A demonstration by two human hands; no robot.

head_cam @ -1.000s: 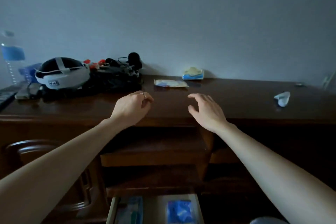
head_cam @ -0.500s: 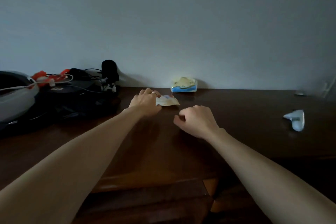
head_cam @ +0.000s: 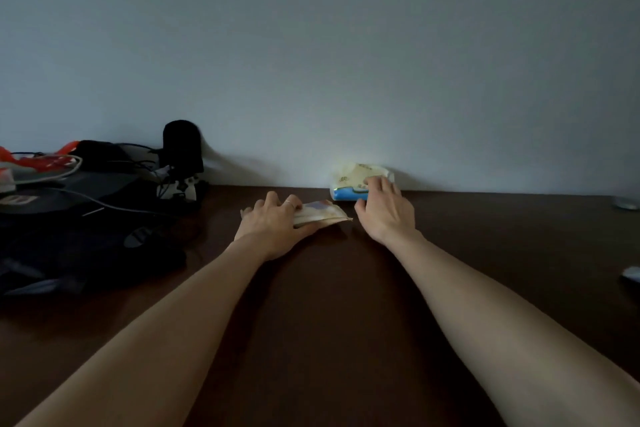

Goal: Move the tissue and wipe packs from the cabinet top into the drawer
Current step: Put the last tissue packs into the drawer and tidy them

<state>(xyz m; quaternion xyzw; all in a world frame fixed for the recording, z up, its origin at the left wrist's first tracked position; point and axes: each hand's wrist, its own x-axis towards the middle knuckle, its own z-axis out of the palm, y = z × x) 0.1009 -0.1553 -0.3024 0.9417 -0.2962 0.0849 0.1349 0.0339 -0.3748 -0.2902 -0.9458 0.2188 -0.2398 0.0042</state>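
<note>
Mid-frame on cabinet top (head_cam: 329, 305): left hand (head_cam: 273, 224) pinching flat wipe pack (head_cam: 323, 211); right hand (head_cam: 388, 211), fingers spread, touching tissue pack (head_cam: 349, 180) (against the wall).

flat pack (head_cam: 320, 213) on cabinet top (head_cam: 329, 288) | tissue pack (head_cam: 349, 180) behind-right, at wall (head_cam: 311, 45)

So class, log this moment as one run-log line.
left hand: gripping flat wipe pack | right hand: reaching onto blue-and-yellow tissue pack at wall | both packs on cabinet top
</note>
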